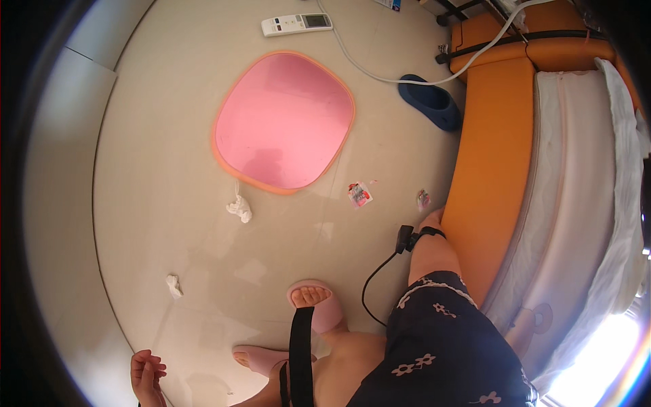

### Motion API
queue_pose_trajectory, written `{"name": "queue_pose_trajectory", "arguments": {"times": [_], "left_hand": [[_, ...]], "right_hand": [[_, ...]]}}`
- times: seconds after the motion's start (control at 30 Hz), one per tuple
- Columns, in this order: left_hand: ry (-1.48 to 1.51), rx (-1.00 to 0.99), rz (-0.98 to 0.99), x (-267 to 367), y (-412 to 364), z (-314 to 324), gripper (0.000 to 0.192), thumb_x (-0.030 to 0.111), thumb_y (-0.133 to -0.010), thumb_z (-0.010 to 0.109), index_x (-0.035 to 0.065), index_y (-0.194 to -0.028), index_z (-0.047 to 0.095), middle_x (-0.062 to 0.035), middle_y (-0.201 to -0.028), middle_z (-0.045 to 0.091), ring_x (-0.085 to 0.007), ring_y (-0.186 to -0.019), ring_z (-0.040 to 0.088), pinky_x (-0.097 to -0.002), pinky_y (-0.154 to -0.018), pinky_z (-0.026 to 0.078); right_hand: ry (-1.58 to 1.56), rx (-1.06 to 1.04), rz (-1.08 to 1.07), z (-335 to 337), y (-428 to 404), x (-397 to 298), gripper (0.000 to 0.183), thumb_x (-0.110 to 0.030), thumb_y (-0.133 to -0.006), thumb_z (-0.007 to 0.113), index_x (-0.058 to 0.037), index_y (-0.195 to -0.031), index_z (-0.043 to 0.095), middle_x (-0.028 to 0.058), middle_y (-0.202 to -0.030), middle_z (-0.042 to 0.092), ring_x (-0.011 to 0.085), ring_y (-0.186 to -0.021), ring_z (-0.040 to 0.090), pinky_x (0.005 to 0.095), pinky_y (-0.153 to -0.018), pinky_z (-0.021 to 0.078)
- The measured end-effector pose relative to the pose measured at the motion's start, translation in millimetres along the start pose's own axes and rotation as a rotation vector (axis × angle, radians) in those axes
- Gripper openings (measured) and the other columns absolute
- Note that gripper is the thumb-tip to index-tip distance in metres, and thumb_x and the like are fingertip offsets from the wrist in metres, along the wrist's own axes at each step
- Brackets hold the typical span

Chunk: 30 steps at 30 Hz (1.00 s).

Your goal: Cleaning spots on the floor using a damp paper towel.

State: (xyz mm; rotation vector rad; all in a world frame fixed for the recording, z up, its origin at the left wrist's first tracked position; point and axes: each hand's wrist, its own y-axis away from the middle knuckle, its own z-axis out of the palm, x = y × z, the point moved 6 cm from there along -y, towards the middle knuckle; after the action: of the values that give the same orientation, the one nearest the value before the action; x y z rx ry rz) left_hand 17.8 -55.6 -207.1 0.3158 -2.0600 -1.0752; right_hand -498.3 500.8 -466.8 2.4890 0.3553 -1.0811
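Note:
Low at the left rim is my left hand (147, 374), with loosely curled fingers and nothing visible in them. On the right, my right hand (433, 219) is mostly hidden beside the orange sofa base (491, 168), so its fingers cannot be seen. A small black device (405, 239) with a cable is strapped at that wrist. Two torn printed wrappers, one near that hand (423, 200) and one further left (360, 195), lie on the tiled floor. A pink stool or low table (285, 117) with an orange rim stands ahead.
Crumpled white tissues lie on the floor, one near the pink piece (240, 208), another further left (174, 286). A white remote control (296, 24), a white cable (356, 65) and a dark blue clog (431, 102) are ahead. Pink slippers (325, 313) are on my feet. White cabinets (66, 168) line the left.

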Motion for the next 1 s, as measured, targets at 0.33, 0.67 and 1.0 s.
{"name": "queue_pose_trajectory", "arguments": {"times": [0.33, 0.67, 1.0], "left_hand": [[0.004, -0.004, 0.018, -1.1, 13.0, 1.6, 0.018, 0.015, -0.091, 0.049, 0.0083, -0.107, 0.054, 0.0001, -0.086, 0.058, -0.0067, -0.072, 0.053, -0.0209, -0.066, 0.040], [-0.033, -0.020, 0.003, -4.2, 10.0, 8.8, 0.018, 0.012, -0.091, 0.048, 0.0061, -0.107, 0.053, -0.0012, -0.086, 0.059, -0.0077, -0.072, 0.054, -0.0216, -0.066, 0.041], [-0.309, -0.139, 0.057, 9.2, 19.0, 21.4, 0.031, 0.019, -0.090, 0.052, -0.0018, -0.112, 0.057, -0.0107, -0.098, 0.061, -0.0196, -0.086, 0.058, -0.0307, -0.076, 0.047]], "right_hand": [[-0.051, -0.014, 0.023, 13.1, -4.7, -2.5, 0.047, -0.039, -0.088, 0.043, 0.0009, -0.107, 0.059, 0.0206, -0.108, 0.055, 0.0305, -0.095, 0.055, 0.0362, -0.083, 0.0439], [-0.097, -0.030, 0.042, 24.2, -5.8, -2.8, 0.047, -0.040, -0.088, 0.043, 0.0011, -0.102, 0.061, 0.0190, -0.103, 0.059, 0.0292, -0.090, 0.058, 0.0347, -0.080, 0.0456], [-0.182, -0.104, 0.054, 52.4, -7.4, -19.3, 0.048, -0.040, -0.087, 0.043, 0.0012, -0.098, 0.064, 0.0175, -0.098, 0.062, 0.0280, -0.084, 0.061, 0.0333, -0.077, 0.0473]]}}
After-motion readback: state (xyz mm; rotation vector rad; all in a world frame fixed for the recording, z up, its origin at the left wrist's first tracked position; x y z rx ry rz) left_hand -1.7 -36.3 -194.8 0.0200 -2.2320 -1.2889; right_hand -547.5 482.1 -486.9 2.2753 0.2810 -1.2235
